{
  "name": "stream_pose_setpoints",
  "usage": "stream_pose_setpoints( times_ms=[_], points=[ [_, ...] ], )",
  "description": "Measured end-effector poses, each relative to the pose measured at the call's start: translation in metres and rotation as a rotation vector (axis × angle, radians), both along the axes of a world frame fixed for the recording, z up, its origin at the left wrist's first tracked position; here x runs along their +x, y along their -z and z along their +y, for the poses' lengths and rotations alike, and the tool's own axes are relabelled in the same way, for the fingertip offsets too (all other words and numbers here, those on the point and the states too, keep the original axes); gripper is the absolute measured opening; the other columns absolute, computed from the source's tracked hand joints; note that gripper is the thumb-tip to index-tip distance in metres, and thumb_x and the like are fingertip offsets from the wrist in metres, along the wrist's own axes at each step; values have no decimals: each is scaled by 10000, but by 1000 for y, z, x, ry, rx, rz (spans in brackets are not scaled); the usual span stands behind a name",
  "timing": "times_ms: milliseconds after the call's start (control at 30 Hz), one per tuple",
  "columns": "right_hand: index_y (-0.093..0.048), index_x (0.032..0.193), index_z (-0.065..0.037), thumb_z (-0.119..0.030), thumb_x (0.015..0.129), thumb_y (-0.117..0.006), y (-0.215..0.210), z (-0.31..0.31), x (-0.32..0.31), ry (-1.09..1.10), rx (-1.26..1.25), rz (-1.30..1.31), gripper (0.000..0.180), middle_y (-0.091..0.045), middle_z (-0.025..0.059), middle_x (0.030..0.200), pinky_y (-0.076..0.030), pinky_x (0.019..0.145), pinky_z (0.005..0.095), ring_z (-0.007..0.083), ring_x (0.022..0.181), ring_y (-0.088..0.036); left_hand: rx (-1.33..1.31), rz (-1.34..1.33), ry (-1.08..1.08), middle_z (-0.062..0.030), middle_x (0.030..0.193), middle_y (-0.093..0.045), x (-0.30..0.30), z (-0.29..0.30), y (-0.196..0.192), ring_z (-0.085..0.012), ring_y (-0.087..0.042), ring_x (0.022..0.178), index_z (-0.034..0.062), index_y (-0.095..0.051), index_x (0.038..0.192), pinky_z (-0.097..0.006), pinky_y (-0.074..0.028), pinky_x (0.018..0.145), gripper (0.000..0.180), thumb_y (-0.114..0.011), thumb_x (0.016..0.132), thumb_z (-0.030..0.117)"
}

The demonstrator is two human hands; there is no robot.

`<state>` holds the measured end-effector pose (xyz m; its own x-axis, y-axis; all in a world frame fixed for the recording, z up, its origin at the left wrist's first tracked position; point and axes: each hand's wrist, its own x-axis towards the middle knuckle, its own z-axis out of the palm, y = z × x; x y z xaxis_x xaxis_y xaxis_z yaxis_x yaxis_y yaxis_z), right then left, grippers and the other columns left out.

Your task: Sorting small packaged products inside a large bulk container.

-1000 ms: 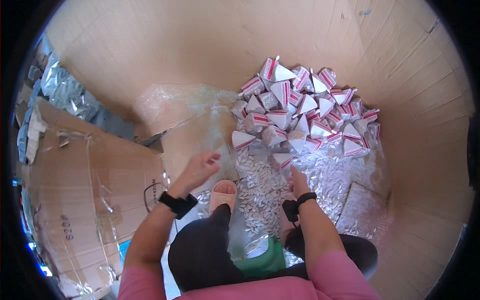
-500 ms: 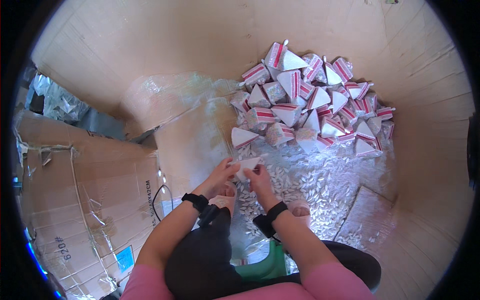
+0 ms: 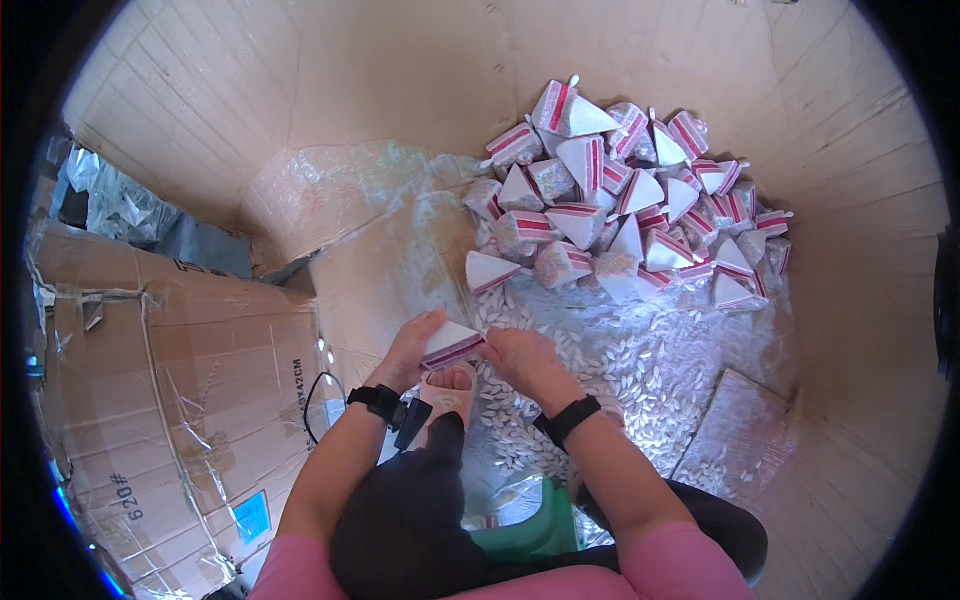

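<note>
Above pink sandal (image 3: pixel 447 392) | both hands (image 3: pixel 415 345) (image 3: pixel 522 357) hold wedge (image 3: pixel 452 345) | pile (image 3: pixel 625 200) beyond

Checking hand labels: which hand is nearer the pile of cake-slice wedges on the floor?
Right. The right hand sits just below the pile of wedges, at the right end of the held wedge. The left hand grips that wedge's left end, farther from the pile.

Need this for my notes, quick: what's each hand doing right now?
Left hand: closed on the left end of a cake wedge.
Right hand: fingers closed on the same wedge's right end.
</note>
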<state>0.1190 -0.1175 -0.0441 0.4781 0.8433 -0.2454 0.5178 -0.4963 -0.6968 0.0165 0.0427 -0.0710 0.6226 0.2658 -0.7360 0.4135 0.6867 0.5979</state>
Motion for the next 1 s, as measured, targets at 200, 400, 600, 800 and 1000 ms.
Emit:
stream_pose_setpoints(
  times_ms=[200,400,600,800,1000],
  points=[
    [-570,766,-26,-333,812,-472,12,8,-6,107,-214,-19,326,-589,188,718,-439,636,434,343,719,-573,176,116,-120,-49,686,-547,5,-9,17,-136,-535,568,39,-531,804,-272,-437,507,297,-570,796,333],
    [-581,742,-16,-343,822,-452,15,22,-9,144,-236,7,361,-589,203,740,-437,653,439,358,739,-570,227,172,-247,-88,746,-562,-5,-3,40,-183,-562,624,12,-525,858,-315,-460,539,301,-536,817,310],
    [-576,760,-14,-359,809,-456,21,31,-23,208,-227,62,369,-586,212,764,-429,668,456,372,743,-563,151,277,-381,-117,832,-570,-6,6,24,-236,-582,709,23,-505,943,-366,-486,598,331,-461,844,336],
    [-478,1078,-21,-198,760,-496,65,16,25,475,15,-235,365,-568,236,873,-434,681,463,381,773,-558,-143,162,-346,-114,830,-571,-8,10,1,-235,-571,721,43,-527,903,-350,-481,623,300,-445,839,324],
    [-442,1100,-6,-193,724,-551,106,11,58,368,-3,-50,434,-567,261,843,-432,692,458,396,796,-552,-77,118,-151,-104,801,-576,-9,12,-1,-205,-572,700,51,-541,851,-320,-473,641,275,-449,841,311]
  ],
)
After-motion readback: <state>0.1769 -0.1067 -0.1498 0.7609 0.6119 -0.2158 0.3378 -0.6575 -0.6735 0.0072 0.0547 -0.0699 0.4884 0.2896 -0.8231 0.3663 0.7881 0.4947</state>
